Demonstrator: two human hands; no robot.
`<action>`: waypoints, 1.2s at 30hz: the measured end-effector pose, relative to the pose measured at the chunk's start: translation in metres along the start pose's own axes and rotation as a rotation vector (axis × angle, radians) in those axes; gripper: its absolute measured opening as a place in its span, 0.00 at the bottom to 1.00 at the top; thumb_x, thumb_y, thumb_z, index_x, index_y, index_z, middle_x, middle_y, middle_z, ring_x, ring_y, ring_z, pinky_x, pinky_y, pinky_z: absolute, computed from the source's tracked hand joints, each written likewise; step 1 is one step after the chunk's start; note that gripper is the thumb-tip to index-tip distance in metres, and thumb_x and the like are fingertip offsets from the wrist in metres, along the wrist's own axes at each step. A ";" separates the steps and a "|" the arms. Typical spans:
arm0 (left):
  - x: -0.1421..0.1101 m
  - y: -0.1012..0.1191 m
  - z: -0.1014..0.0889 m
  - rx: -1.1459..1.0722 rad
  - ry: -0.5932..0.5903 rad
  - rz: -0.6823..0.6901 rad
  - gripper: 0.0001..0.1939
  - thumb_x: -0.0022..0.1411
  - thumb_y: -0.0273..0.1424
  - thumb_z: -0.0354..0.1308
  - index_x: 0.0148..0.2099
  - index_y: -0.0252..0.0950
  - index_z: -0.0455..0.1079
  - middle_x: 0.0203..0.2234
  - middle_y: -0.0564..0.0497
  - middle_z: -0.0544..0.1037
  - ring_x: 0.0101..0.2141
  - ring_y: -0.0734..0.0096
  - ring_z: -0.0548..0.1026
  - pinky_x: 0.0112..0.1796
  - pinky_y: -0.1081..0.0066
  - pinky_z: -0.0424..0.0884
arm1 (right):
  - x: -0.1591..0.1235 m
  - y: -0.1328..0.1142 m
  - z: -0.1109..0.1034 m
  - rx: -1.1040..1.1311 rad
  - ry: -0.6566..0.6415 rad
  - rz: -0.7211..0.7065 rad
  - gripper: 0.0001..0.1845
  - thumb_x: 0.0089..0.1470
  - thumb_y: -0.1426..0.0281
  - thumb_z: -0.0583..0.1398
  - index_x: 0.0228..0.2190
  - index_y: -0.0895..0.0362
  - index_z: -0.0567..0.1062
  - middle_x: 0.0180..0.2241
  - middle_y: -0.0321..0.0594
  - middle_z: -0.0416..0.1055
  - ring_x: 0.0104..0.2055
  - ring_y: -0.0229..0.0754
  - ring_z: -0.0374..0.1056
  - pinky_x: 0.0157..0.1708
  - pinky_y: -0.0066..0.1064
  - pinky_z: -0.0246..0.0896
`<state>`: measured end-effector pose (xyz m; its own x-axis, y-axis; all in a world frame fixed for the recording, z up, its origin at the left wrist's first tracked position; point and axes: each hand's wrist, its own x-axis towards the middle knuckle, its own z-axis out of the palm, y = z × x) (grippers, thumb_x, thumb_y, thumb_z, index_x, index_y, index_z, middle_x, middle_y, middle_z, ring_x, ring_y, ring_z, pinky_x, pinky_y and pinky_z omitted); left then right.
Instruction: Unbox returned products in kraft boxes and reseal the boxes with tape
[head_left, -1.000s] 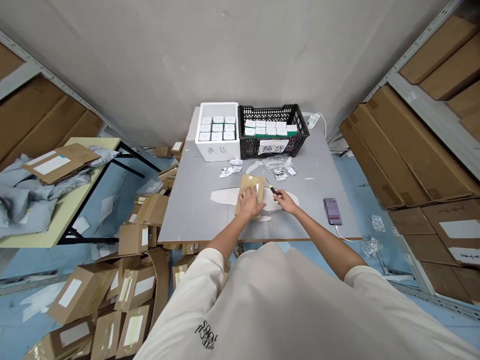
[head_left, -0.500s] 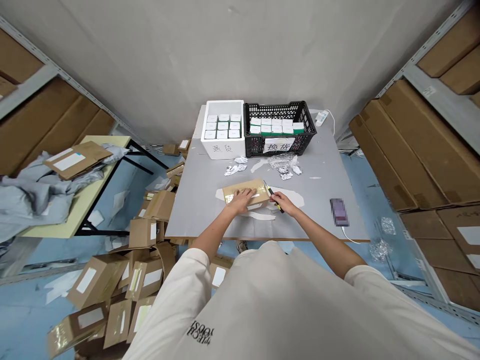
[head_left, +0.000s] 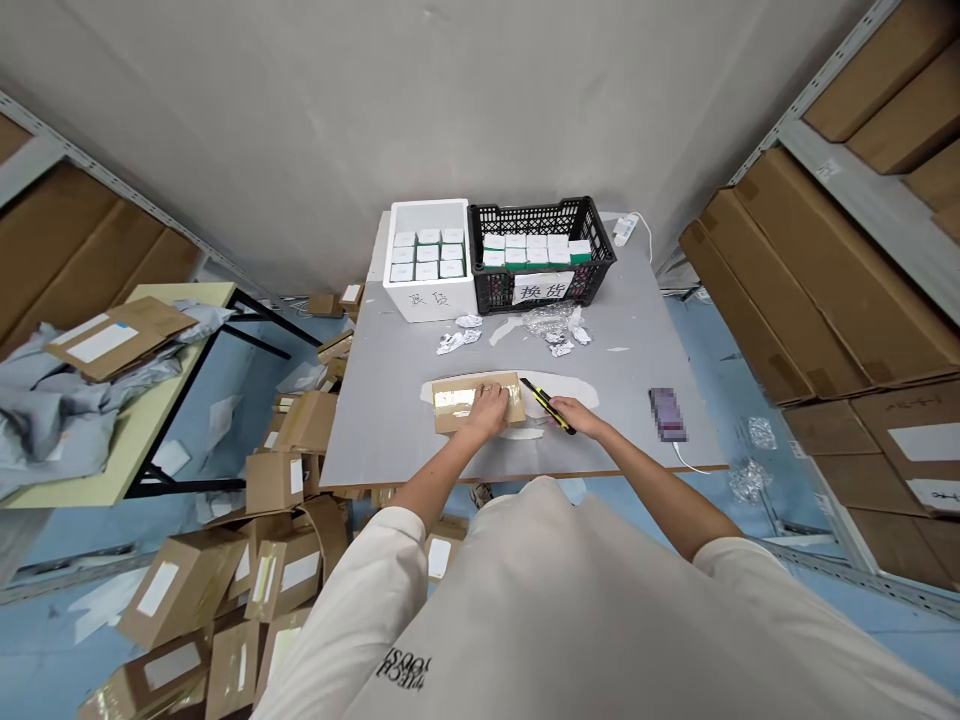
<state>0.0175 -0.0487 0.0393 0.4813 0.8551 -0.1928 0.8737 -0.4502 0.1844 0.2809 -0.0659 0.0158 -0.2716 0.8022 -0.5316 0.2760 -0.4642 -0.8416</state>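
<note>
A small cardboard box (head_left: 454, 400), sealed with shiny tape, lies on a pale paper sheet (head_left: 583, 392) on the grey table. My left hand (head_left: 489, 410) holds the box from above, fingers over its top near the right end. A yellow-and-black utility knife (head_left: 550, 408) is in my right hand (head_left: 576, 416), fingers wrapped round its handle. Its tip points up and left, close to the box's right end; I cannot tell whether it touches.
Behind stand a white foam box (head_left: 432, 300) and a black crate (head_left: 495, 298), both holding small white boxes. Crumpled paper (head_left: 459, 341) and bubble wrap (head_left: 547, 321) lie before them. A phone (head_left: 667, 414) sits at right. Cartons (head_left: 180, 580) crowd the floor at left.
The box has turned so its long side faces me squarely. The knife has pulled slightly away from its end and turned flatter. My view has also shifted slightly.
</note>
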 end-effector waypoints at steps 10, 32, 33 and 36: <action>-0.003 0.003 0.003 -0.046 0.019 -0.014 0.29 0.55 0.34 0.70 0.57 0.40 0.64 0.54 0.43 0.69 0.55 0.49 0.71 0.66 0.48 0.48 | 0.024 -0.042 -0.060 -0.676 -0.098 -0.308 0.14 0.57 0.59 0.65 0.42 0.50 0.82 0.35 0.38 0.80 0.34 0.44 0.73 0.36 0.32 0.63; -0.008 0.004 0.002 -0.040 0.042 -0.009 0.31 0.55 0.34 0.70 0.57 0.39 0.62 0.55 0.41 0.69 0.53 0.50 0.74 0.67 0.48 0.49 | 0.031 -0.031 -0.051 -0.549 -0.367 -0.173 0.14 0.58 0.56 0.59 0.30 0.52 0.77 0.25 0.34 0.74 0.27 0.39 0.64 0.30 0.30 0.59; -0.008 0.004 0.001 -0.047 0.040 -0.008 0.31 0.55 0.34 0.70 0.57 0.40 0.62 0.55 0.41 0.69 0.53 0.50 0.74 0.67 0.48 0.49 | 0.029 -0.030 -0.051 -0.540 -0.378 -0.172 0.14 0.58 0.56 0.59 0.31 0.52 0.77 0.26 0.34 0.74 0.27 0.40 0.64 0.31 0.30 0.60; -0.009 0.005 0.001 -0.050 0.046 -0.005 0.31 0.56 0.34 0.70 0.58 0.40 0.62 0.55 0.41 0.69 0.53 0.50 0.75 0.67 0.48 0.48 | 0.025 -0.028 -0.052 -0.515 -0.364 -0.139 0.14 0.56 0.56 0.60 0.32 0.52 0.78 0.25 0.35 0.74 0.28 0.40 0.65 0.31 0.31 0.62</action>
<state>0.0171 -0.0589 0.0411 0.4720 0.8689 -0.1494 0.8710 -0.4333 0.2317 0.3146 -0.0132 0.0310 -0.6070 0.6212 -0.4956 0.5986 -0.0527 -0.7993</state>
